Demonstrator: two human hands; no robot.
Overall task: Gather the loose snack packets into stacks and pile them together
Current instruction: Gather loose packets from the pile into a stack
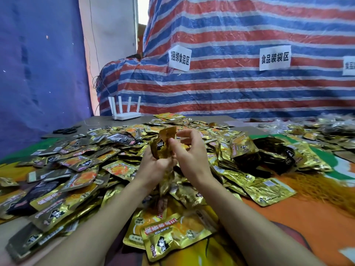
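Your left hand (153, 167) grips a small bundle of gold packets (163, 144), held upright with its fingers curled round the lower part. Your right hand (190, 153) sits just beside it at 3 o'clock. Its thumb touches the bundle's right edge, and its fingers are loosely curved and clear of the foil, holding nothing.

Both hands hover over the heap of loose packets (80, 169), which spreads across the surface from 7 o'clock round to 1 o'clock; the packets are gold and dark and lie at all angles. At 6 o'clock, between your forearms, a few large gold packets (172, 234) overlap one another. At 3 o'clock a gathered stack (241, 148) leans against a clump of dark packets (272, 153). More packets lie scattered at 2 o'clock toward the far edge.

An orange cloth (288, 217) shows at 4 o'clock. At 10 o'clock black scissors (66, 130) lie on the bare surface (99, 122), and at 11 o'clock stands a white router (125, 112). Behind, a striped tarp (230, 83) carries paper labels (275, 57), and a blue sheet (38, 73) hangs at 9 o'clock.
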